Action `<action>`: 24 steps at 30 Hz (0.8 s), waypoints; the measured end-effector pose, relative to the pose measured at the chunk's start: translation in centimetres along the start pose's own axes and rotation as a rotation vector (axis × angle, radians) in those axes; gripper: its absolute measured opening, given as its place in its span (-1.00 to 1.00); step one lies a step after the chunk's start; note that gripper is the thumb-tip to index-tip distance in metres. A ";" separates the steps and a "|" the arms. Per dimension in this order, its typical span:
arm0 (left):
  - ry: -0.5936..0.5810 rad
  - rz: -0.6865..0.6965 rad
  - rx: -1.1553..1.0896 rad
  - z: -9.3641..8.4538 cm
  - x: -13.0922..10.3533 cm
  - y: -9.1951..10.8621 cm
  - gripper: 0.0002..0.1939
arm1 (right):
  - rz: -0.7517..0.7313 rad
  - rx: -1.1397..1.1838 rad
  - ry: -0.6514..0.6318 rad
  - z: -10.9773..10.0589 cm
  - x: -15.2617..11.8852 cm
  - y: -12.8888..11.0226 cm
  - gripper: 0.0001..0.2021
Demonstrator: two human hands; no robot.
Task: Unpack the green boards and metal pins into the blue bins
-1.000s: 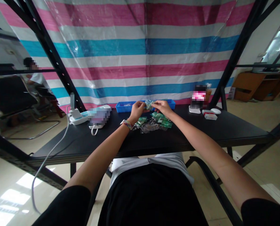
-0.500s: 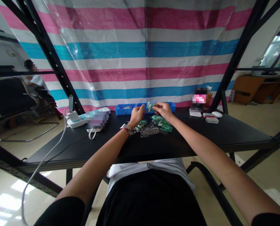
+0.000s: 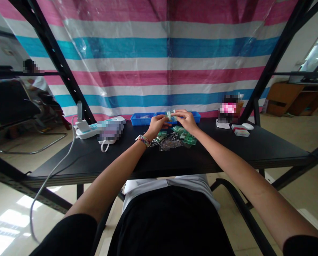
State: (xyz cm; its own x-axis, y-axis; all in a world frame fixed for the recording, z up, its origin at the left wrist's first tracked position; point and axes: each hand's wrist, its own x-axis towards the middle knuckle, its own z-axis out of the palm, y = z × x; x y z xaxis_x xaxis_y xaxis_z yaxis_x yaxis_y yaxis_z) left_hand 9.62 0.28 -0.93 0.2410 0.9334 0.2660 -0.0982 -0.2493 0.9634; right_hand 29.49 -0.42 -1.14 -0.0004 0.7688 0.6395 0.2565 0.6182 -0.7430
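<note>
Between my two hands is a small clear plastic bag (image 3: 169,115) with greenish contents, raised above the table. My right hand (image 3: 186,121) pinches its right side between thumb and fingers. My left hand (image 3: 157,126) has its fingers closed at the bag's left edge; its fingertips are partly hidden. Just below my hands lies a pile of small bags (image 3: 172,143), some green and some clear, with thin metal pieces among them. Behind my hands stand a blue tray (image 3: 135,122) on the left and another blue tray (image 3: 195,117) on the right.
A power strip (image 3: 84,133) with a cable and a blurred pouch-like item (image 3: 110,131) lie at left. At right are a small red-and-white box (image 3: 240,130), a white mouse (image 3: 248,126) and a bottle (image 3: 240,105). Black frame posts flank the table; a striped sheet (image 3: 159,67) hangs behind.
My left hand has turned and its fingers now reach the bag's left edge, where earlier they were apart from it. My right hand keeps its pinch. The camera view has tilted slightly down.
</note>
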 end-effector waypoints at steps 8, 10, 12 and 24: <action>-0.045 0.048 0.102 0.1 -0.4 0.1 -0.74 | 0.356 0.337 -0.055 0.1 -0.5 -1.4 -0.53; -0.051 0.065 0.129 0.1 -0.4 0.0 -0.70 | 0.391 0.353 -0.099 0.0 -0.6 -1.4 -0.58; -0.033 0.084 0.174 0.0 -0.2 -0.3 -0.67 | 0.420 0.360 -0.078 -0.1 -0.4 -1.3 -0.64; -0.302 0.393 0.857 -0.4 -0.4 -1.6 -0.60 | 0.227 0.145 0.667 -5.9 4.3 4.1 -0.87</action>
State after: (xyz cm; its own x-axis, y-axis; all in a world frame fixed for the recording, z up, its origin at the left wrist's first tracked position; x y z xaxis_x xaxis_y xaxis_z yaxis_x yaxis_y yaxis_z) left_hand 9.32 0.44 -2.57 0.5886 0.6691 0.4536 0.4795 -0.7408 0.4705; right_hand 36.20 4.48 -0.26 0.6405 0.6457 0.4157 0.0492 0.5057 -0.8613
